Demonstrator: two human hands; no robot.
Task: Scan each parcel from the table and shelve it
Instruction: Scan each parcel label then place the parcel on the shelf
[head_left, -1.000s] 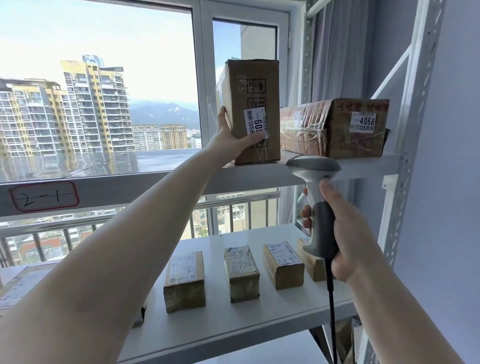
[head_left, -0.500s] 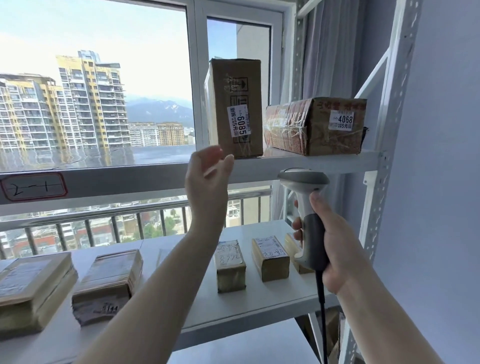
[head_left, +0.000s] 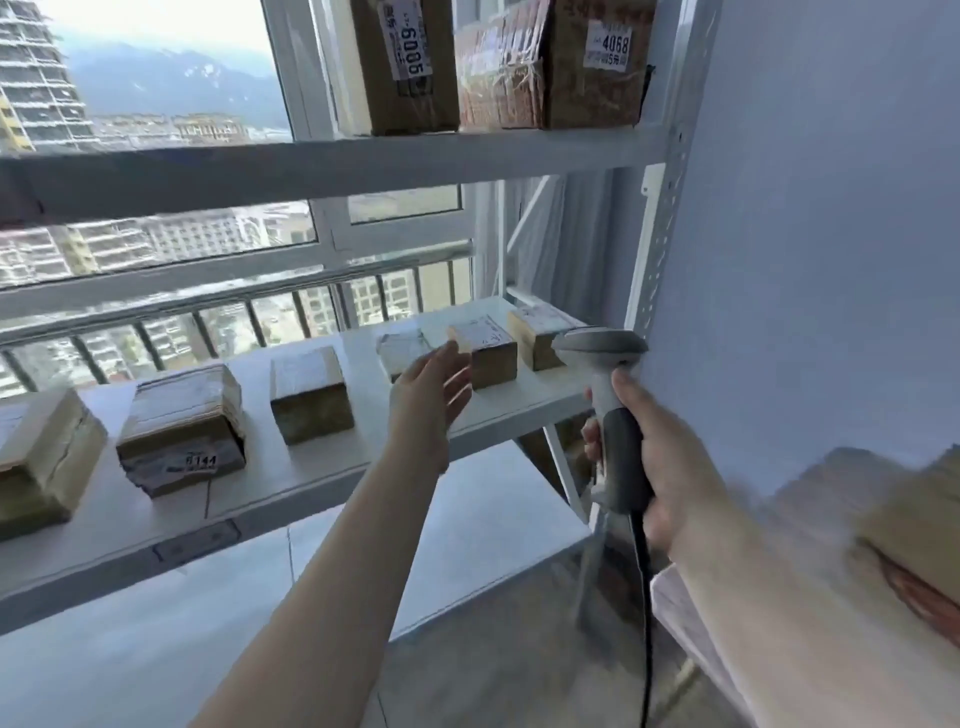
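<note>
An upright cardboard parcel labelled 6085 (head_left: 405, 62) stands on the upper shelf (head_left: 332, 166), next to a flatter parcel labelled 4068 (head_left: 550, 62). My left hand (head_left: 428, 400) hangs empty in the air with relaxed fingers, in front of the middle shelf (head_left: 322, 467). My right hand (head_left: 654, 457) grips the handle of a grey barcode scanner (head_left: 605, 395), its head pointing away from me. Several small brown parcels lie in a row on the middle shelf, one labelled 6144 (head_left: 182, 431). A blurred parcel (head_left: 914, 525) shows at the lower right.
The white metal rack stands against a window with a railing. Its perforated upright (head_left: 660, 223) runs along the pale blue wall on the right. A lower shelf (head_left: 467, 530) sits beneath. The scanner's black cable (head_left: 647, 623) hangs down.
My left hand let go of parcel 6085 on the upper shelf and came down, empty. The view has tilted downward and swung right. The scanner stays in my right hand.
</note>
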